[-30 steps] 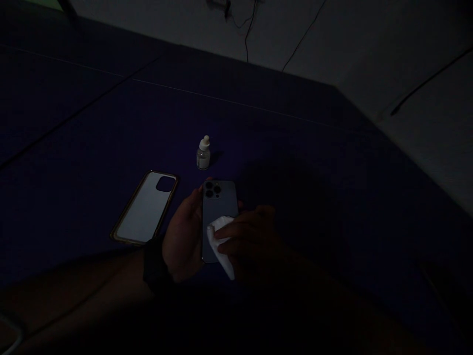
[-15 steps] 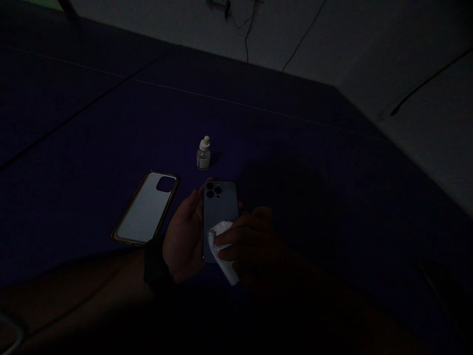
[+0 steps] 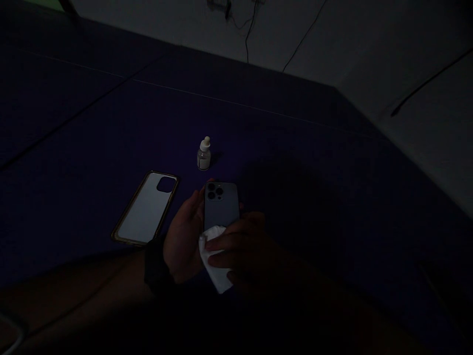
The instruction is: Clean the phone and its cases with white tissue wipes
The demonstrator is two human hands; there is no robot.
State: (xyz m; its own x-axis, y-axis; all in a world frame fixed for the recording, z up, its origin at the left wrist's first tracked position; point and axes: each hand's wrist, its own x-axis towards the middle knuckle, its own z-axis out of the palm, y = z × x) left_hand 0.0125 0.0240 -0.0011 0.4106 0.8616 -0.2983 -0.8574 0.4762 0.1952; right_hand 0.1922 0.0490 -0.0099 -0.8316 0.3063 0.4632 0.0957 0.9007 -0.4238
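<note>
A smartphone lies back side up in my left hand, its camera lenses at the far end. My left fingers reach under it and wrap its sides. My right hand is closed on a folded white tissue and presses it on the lower part of the phone's back, hiding that end. To the left lies a clear phone case with a dark rim and a camera cut-out. Beyond the phone stands a small dropper bottle with a white cap and a label.
Everything rests on a dark blue surface in dim light. A pale wall with hanging cables rises behind and to the right. A dark object at the lower right is too dim to make out.
My right hand has slid the tissue left and down across the phone's back, toward its near end. My left hand and the phone have barely shifted; the case and bottle stay put.
</note>
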